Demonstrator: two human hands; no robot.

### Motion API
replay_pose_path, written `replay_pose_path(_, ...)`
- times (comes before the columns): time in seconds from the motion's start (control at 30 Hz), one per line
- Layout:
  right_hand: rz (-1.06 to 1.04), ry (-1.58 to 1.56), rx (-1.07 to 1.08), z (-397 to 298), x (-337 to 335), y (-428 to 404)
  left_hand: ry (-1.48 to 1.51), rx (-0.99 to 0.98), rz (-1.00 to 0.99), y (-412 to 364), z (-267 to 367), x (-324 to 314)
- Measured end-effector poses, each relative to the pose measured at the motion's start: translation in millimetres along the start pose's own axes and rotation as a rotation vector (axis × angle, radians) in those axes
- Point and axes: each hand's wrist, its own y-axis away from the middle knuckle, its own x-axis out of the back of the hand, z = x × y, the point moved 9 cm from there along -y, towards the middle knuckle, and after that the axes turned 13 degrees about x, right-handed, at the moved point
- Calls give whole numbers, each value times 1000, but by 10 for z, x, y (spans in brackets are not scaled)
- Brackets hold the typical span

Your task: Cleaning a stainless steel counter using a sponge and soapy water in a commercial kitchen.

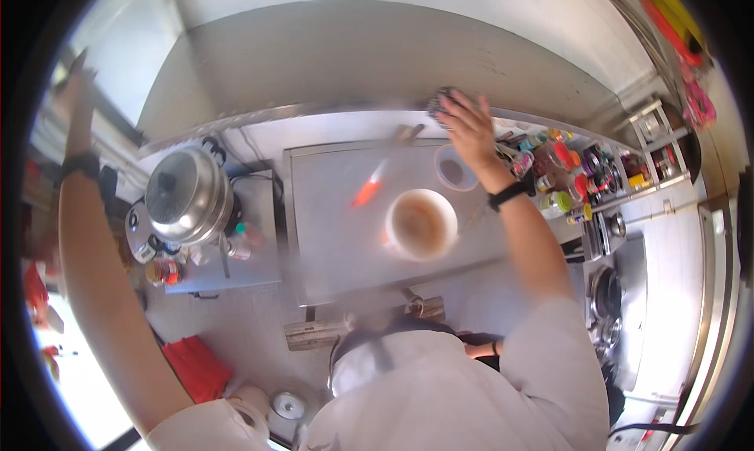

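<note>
My right hand (468, 130) presses a dark, crumpled scrubbing pad (442, 104) against the front edge of a stainless steel range hood (353, 56). My left hand (76, 91) is raised at the far left beside the window frame, blurred, and what it touches cannot be made out. Below the right hand, a white bucket (452, 215) with brownish liquid stands on the steel table (330, 239). A round plastic tub (456, 167) sits behind the bucket. To its left lies a knife-like tool with an orange end (368, 192), blurred.
At left, a steamer pot with a glass lid (182, 194) stands among jars on a side table (253, 274). Jars and bottles (556, 203) crowd the right side. Below are a wooden board (315, 335), a red bag (197, 368) and part of another person (486, 349).
</note>
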Motion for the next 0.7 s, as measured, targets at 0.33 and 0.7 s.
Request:
replay_pose_path(0.33, 302, -238, 90, -1565, -913, -2019, -65, -36, 134, 422, 304, 144)
replay_pose_path(0.7, 142, -129, -44, -1190, -668, -1633, 176, 154, 38, 1060, 777, 444)
